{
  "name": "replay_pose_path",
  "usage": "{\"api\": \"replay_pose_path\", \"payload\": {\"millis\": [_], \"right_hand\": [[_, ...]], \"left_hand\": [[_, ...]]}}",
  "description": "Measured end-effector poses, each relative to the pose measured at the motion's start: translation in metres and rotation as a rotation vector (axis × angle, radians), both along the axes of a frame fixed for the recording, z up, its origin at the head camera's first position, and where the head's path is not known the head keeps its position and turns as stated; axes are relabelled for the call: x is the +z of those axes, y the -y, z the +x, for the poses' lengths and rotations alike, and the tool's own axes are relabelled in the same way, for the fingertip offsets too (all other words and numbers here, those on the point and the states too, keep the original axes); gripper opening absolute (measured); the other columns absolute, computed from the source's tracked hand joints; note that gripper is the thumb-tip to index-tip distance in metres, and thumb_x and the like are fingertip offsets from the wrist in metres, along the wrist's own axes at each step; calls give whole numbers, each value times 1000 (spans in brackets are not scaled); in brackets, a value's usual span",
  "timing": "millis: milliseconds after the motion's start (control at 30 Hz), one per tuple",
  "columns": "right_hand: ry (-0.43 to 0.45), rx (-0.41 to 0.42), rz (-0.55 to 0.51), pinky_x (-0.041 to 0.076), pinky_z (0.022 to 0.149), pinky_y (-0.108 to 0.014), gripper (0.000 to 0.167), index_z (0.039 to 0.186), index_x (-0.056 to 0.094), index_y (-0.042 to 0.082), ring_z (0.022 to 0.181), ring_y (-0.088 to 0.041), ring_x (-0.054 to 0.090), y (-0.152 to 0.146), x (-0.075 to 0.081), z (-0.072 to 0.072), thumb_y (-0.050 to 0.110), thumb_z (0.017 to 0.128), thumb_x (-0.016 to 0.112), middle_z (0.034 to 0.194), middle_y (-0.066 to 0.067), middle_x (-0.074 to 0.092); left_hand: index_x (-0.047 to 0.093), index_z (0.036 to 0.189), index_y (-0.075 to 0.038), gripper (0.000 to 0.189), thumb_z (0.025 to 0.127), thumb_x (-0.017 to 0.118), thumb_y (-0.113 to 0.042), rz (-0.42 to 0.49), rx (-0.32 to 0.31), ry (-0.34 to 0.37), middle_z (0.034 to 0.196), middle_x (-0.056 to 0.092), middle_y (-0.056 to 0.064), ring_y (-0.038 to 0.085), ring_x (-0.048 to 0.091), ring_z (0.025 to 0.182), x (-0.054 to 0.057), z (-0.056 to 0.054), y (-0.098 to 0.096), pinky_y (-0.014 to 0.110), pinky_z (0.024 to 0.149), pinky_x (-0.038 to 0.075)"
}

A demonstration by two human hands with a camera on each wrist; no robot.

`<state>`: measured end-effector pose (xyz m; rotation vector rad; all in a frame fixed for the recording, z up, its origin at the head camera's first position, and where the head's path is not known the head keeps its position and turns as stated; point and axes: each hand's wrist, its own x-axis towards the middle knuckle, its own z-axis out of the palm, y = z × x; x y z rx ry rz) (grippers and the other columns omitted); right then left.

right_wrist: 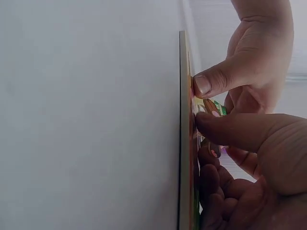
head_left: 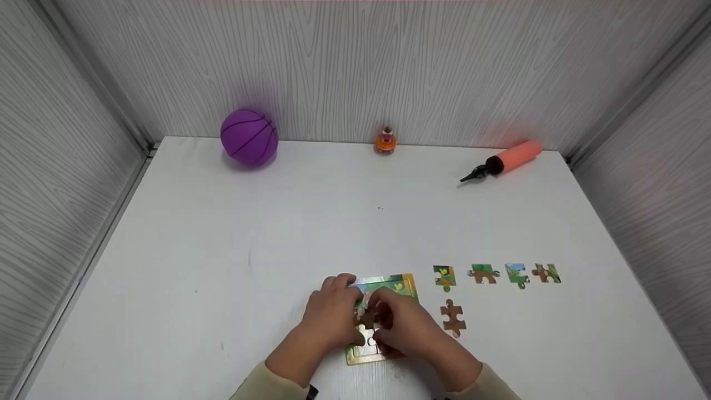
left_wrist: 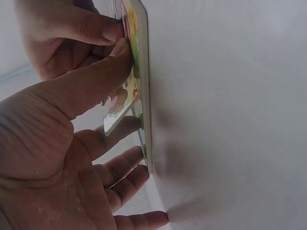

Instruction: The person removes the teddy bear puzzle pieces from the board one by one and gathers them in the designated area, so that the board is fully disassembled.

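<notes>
A small picture puzzle board [head_left: 412,289] with a yellow border lies near the front of the table. My left hand [head_left: 332,311] rests along its left side, thumb on the board and fingers spread at the far edge and the table. Between the hands, a brown puzzle piece [head_left: 366,318] stands tilted up from the board; its raised edge shows in the left wrist view [left_wrist: 117,112]. My right hand [head_left: 405,322] bends over the board's right side, with thumb and curled index finger at this piece. Its grip is partly hidden.
Several loose puzzle pieces lie to the right, including a brown piece [head_left: 453,318] and a green one [head_left: 484,273]. Farther back are a purple ball [head_left: 250,138], a small orange toy [head_left: 385,141] and an orange hand pump [head_left: 514,156]. Patterned walls border the table.
</notes>
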<state>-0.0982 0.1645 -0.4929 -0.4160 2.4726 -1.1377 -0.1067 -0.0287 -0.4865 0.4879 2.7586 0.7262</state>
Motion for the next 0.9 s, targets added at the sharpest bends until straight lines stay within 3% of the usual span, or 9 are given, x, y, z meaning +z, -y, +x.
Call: {"api": "replay_pose_path", "payload": {"millis": [633, 900], "right_hand": [[-84, -1, 1, 52, 65, -31, 31, 107, 64, 19, 74, -10, 60, -1, 0, -1, 4, 85, 80, 86, 7, 63], [-104, -44, 19, 52, 68, -31, 37, 110, 66, 17, 80, -13, 59, -18, 9, 0, 4, 83, 86, 90, 7, 62]], "left_hand": [[72, 124, -8, 72, 62, 103, -28, -10, 5, 2, 149, 53, 11, 33, 46, 139, 0, -1, -1, 55, 101, 48], [71, 125, -8, 74, 63, 103, -31, -17, 1, -8, 150, 53, 12, 33, 46, 139, 0, -1, -1, 56, 102, 48]]}}
